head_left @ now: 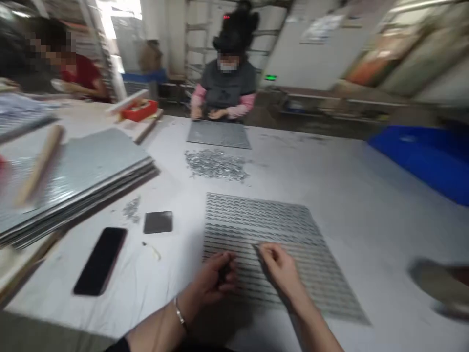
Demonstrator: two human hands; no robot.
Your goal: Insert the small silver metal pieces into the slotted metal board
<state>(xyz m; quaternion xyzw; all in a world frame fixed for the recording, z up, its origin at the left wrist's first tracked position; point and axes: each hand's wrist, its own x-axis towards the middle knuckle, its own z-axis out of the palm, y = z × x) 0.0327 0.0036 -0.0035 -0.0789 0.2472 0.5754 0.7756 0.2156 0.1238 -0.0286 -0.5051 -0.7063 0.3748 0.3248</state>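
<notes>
Both hands sit at 6 o'clock on the slotted tray point(271, 244): left hand point(214, 281) curled loosely, right hand point(280, 266) pinching something tiny. Tray looks thin, stiff, light; I'd grip its edges. Loose metal bits point(216, 164) at 12.

Dim, motion-blurred view, edges smeared; glare from a bright opening at top left.

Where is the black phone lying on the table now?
In the head view the black phone lies low on the left of the table, beside the small dark square and left of the left hand.
</notes>
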